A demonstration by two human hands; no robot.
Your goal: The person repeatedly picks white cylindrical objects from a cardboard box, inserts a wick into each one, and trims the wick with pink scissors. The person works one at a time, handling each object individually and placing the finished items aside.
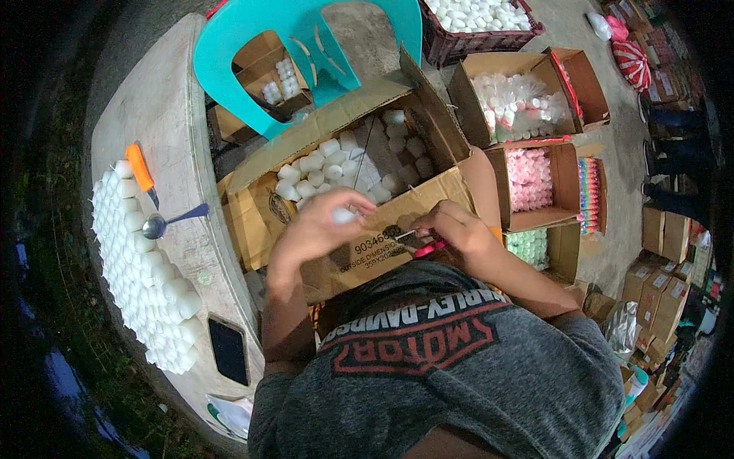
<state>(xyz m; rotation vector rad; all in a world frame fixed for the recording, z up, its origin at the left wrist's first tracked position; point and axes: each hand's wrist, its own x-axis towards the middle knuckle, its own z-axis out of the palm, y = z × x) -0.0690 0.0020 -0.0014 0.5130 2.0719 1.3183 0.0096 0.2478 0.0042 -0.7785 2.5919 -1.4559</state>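
My left hand (317, 229) has its fingers curled round a short white candle (344, 216), above the near edge of an open cardboard box (306, 249) on my lap. My right hand (455, 229) is closed on a small pink-handled tool (430, 249). Its thin metal tip points left toward the candle; the fingers hide the rest, so I cannot tell its exact kind. Inside the box, many white candles (329, 161) lie loosely, with greyer ones in shadow at the right.
On the left table (176, 99) are packed white candles (145, 283), an orange-handled knife (140, 168), a spoon (155, 226) and a phone (228, 350). A teal chair (222, 53) stands ahead. Cardboard boxes hold pink (529, 180) and green (527, 247) pieces at right.
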